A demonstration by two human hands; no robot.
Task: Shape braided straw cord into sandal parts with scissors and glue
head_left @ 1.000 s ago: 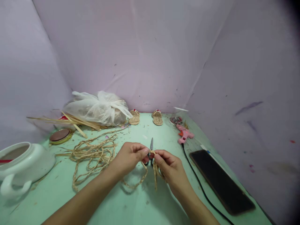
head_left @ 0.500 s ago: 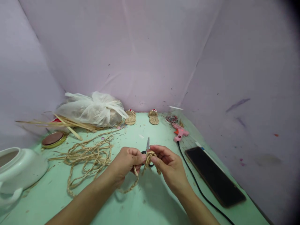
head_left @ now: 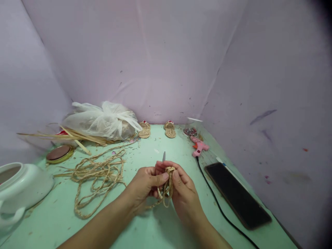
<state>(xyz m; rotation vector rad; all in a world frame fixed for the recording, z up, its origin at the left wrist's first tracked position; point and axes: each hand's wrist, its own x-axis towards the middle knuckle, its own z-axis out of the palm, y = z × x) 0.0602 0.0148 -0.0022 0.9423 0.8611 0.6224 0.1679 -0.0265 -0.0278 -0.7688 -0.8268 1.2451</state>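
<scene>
Between my two hands is a small bundle of braided straw cord [head_left: 169, 183], looped and folded over at its top. My left hand [head_left: 150, 181] pinches its left side between thumb and fingers. My right hand [head_left: 183, 185] grips the right side, with the thumb pressed on the braid. A tail of the cord hangs below and runs left under my left wrist. Behind my fingers, the blade of a pair of scissors [head_left: 164, 156] pokes up; its handles are hidden by my hands. A loose tangle of braided cord [head_left: 100, 174] lies left of my left hand.
Two small woven slippers [head_left: 170, 130] stand at the back. To the right are a pink glue gun [head_left: 200, 147] with a black cable and a dark phone [head_left: 237, 195]. At left are a white pot [head_left: 28, 183], a round tin [head_left: 59, 154], straw strips [head_left: 89, 136] and a tied plastic bag [head_left: 103, 121].
My hands have come closer together around the cord bundle. The bundle is turned more upright, its loops hanging down, and my fingers now cover the scissors' handles.
</scene>
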